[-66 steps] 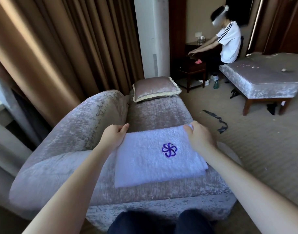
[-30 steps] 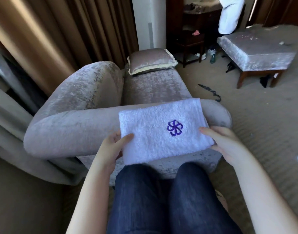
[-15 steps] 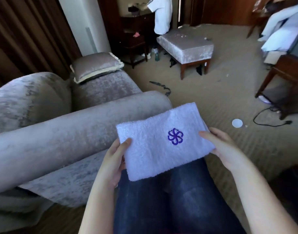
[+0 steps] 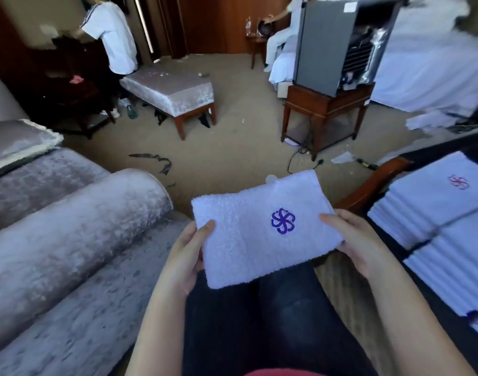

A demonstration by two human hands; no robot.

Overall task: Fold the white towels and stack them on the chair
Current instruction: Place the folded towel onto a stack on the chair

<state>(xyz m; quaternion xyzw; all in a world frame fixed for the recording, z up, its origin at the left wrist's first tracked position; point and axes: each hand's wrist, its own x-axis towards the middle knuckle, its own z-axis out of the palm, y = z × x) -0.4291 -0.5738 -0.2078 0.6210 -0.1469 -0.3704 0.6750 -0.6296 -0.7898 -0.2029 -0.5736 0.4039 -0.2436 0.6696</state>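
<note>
Both hands hold one folded towel [image 4: 246, 248] between them, above the lap [image 4: 259, 321]. The left hand [image 4: 187, 256] pinches its left short edge, thumb on top and fingers curled beneath. The right hand [image 4: 354, 240] does the same at the right short edge. The towel lies nearly flat, its long axis running left to right with the right end tipped a little away from the person. Its purple emblem [image 4: 282, 221] faces up (right of the middle). It touches neither the sofa arm [image 4: 69, 221] on the left nor the stacks of folded white towels [image 4: 427, 204] on the right, which sit past the wooden armrest [image 4: 368, 183] of a chair. Half a second ago those stacks were out of view and the sofa filled more of the left. The grip and the towel's lie are unchanged, while two seconds ago it lay on the sofa arm.
</note>
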